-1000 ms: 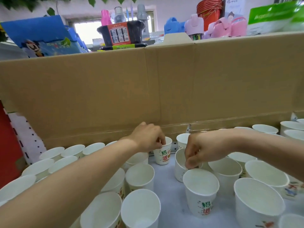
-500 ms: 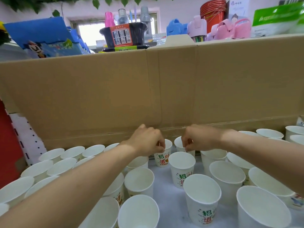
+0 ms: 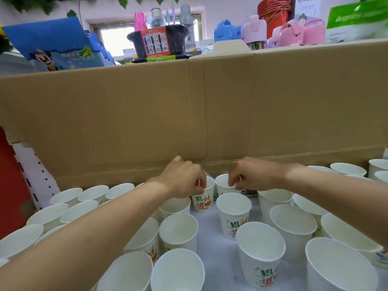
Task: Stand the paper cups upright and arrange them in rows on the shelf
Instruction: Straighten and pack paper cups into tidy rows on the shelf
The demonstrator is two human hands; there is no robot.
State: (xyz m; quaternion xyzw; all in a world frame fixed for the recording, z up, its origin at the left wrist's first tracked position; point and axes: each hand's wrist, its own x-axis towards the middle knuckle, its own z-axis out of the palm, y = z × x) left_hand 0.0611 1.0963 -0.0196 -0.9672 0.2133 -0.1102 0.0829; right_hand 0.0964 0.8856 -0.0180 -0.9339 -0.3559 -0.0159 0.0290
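Several white paper cups with green and red print stand upright on the pale shelf surface [image 3: 206,225]. My left hand [image 3: 184,179] pinches the rim of a back-row cup [image 3: 204,201] next to the cardboard. My right hand [image 3: 251,175] pinches the rim of the neighbouring back-row cup [image 3: 222,183]. Just in front stands a free cup [image 3: 234,215]. More cups fill the left side [image 3: 69,211] and the right side [image 3: 294,227]. My forearms hide some of the cups.
A tall brown cardboard wall [image 3: 189,114] closes off the back of the shelf. A white perforated panel [image 3: 35,179] and a red surface [image 3: 8,185] bound the left. Above the cardboard sit coloured plastic goods and a black pot [image 3: 159,43].
My right hand has moved from a cup in the second row back and up to a cup against the cardboard. My left hand stays on its cup's rim.
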